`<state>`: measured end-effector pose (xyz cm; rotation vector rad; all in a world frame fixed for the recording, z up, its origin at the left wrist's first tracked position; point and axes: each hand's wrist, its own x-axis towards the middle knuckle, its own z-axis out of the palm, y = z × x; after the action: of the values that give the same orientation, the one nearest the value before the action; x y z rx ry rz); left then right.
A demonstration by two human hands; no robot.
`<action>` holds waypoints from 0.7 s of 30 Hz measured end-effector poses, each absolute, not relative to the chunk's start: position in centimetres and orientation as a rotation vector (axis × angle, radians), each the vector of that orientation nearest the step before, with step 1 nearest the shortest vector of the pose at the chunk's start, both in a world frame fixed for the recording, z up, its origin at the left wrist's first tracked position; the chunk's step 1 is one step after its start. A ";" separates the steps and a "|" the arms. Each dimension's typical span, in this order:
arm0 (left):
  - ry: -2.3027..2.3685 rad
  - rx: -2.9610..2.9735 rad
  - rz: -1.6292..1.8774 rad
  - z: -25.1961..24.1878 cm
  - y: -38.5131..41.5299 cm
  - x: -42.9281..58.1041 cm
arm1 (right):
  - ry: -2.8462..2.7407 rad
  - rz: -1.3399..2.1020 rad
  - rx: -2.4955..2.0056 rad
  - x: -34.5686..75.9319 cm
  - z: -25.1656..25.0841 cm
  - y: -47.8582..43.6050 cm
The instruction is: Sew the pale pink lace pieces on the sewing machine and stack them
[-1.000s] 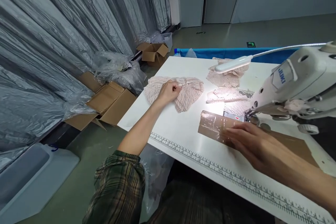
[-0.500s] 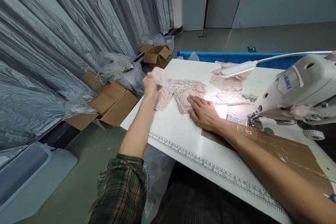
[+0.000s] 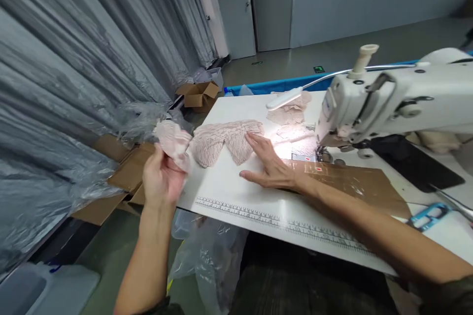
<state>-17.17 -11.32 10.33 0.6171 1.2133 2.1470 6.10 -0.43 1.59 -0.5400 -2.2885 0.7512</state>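
My left hand [image 3: 162, 177] is raised off the table's left edge, its fingers closed on a small pale pink fabric piece [image 3: 172, 140] that is slightly blurred. Flat on the white table lies a pink lace fabric piece [image 3: 229, 135] with two lobes. My right hand [image 3: 268, 162] rests with spread fingers, the fingertips touching the lace's right end. More pink lace [image 3: 299, 141] lies under the lit needle area of the sewing machine [image 3: 343, 103]. Behind it sits another small heap of lace [image 3: 290, 110].
A lamp [image 3: 284, 98] reaches over the table. Brown cardboard [image 3: 351, 187] lies below my right forearm, with blue-handled scissors [image 3: 430, 216] at right. A printed ruler [image 3: 258, 216] runs along the front edge. Open boxes [image 3: 199, 96] and plastic bags [image 3: 207, 256] surround the table.
My left hand has lifted away from the lace to the left and turned palm up, carrying a pink fabric piece. My right hand has spread its fingers. The view has swung right.
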 end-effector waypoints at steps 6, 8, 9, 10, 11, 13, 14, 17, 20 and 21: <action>1.094 0.813 1.571 9.2 -12.6 -6.9 | -2.172 1.422 -0.472 10.0 5.4 -4.9; 1.006 0.821 1.452 9.1 -12.2 -5.0 | -2.167 1.532 -0.417 11.7 5.9 -5.9; 0.991 0.819 1.406 9.0 -12.0 -4.4 | -2.170 1.565 -0.414 12.5 6.0 -6.4; 0.999 0.815 1.361 9.0 -11.8 -3.8 | -2.174 1.601 -0.416 13.4 6.1 -6.8; 1.026 0.810 1.316 9.0 -11.6 -3.4 | -2.179 1.654 -0.408 14.2 6.1 -7.3; 1.085 0.785 1.228 8.9 -11.4 -2.8 | -2.168 1.792 -0.377 15.8 6.1 -8.2; 1.095 0.770 1.195 8.8 -11.4 -2.6 | -2.149 1.853 -0.363 16.6 6.0 -8.6; 1.021 0.780 1.145 8.4 -11.5 -2.8 | -2.076 1.967 -0.369 19.1 5.9 -9.6; 0.982 0.940 1.100 7.8 -11.8 -3.7 | -2.002 2.122 -0.446 21.6 5.9 -9.6; 1.012 1.017 1.082 7.6 -11.8 -4.1 | -1.980 2.165 -0.489 22.4 5.9 -9.2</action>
<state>-4.07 -11.77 7.57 1.0174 1.0115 1.0821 22.40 -9.23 5.93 -0.4895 -1.9799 2.1652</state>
